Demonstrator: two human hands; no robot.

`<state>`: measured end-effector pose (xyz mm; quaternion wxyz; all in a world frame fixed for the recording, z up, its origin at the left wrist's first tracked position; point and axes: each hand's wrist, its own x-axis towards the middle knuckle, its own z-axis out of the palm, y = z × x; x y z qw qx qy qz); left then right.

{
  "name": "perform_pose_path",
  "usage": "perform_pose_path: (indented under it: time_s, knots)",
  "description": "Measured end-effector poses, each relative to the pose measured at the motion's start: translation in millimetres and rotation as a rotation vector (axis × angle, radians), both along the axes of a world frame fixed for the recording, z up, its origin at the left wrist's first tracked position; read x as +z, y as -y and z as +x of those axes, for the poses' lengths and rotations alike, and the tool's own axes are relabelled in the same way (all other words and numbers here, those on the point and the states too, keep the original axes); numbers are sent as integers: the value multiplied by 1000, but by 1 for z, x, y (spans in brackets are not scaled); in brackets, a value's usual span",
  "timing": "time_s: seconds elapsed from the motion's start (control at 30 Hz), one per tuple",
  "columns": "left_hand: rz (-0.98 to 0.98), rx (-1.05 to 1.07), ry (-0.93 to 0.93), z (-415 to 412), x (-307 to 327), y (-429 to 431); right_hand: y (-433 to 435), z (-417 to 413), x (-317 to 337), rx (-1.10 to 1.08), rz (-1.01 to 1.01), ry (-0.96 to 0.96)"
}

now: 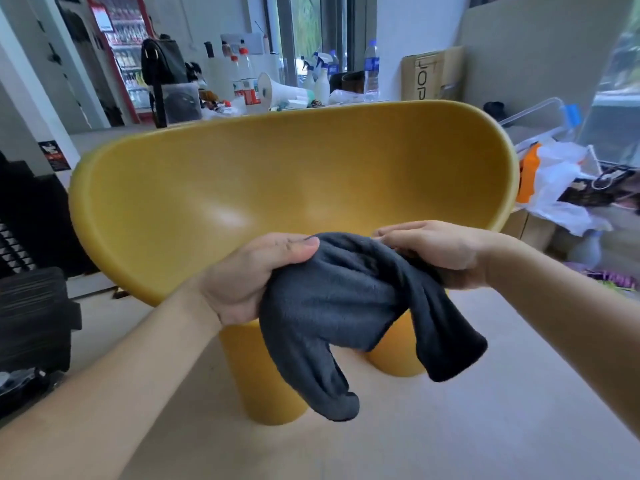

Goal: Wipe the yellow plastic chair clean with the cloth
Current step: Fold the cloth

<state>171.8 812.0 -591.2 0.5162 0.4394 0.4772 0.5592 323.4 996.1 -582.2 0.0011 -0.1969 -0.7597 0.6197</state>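
The yellow plastic chair (277, 174) stands on the floor in front of me, its wide curved backrest facing me and two thick legs showing below. A dark grey cloth (332, 303) hangs bunched in front of the seat. My left hand (249, 275) grips the cloth's left part, thumb pressed on top. My right hand (440, 251) holds the cloth's right part, fingers curled over it. Two ends of the cloth dangle down over the chair's legs. The seat's front is hidden behind the cloth and my hands.
Behind the chair is a cluttered table (294, 102) with bottles and spray bottles. Black cases (31, 306) sit at the left. A cardboard box (433, 74) and plastic bags (561, 188) lie at the right. Pale floor (415, 427) lies below.
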Motion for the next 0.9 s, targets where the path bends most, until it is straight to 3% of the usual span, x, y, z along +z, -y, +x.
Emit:
perform_pose_path:
  time_s: [0.1,0.13,0.3,0.43,0.57,0.73,0.9]
  knots:
    - [60,203,16,12,4,-8,-8,6,-17,-353,635,-54]
    - [66,275,20,12,3,-10,-6,10,-14,-413,719,-85]
    - [6,375,157,9,2,-18,23,18,-12,-1,123,29]
    - [1,361,143,12,2,-22,37,-2,-31,-51,-251,-194]
    - [-32,333,-59,15,-4,-22,28,-5,-26,-129,-149,-318]
    - [-122,104,38,8,-15,-23,12,3,-9,-170,507,-273]
    - [-39,422,-131,-2,-13,-32,-16,19,16,-207,387,-233]
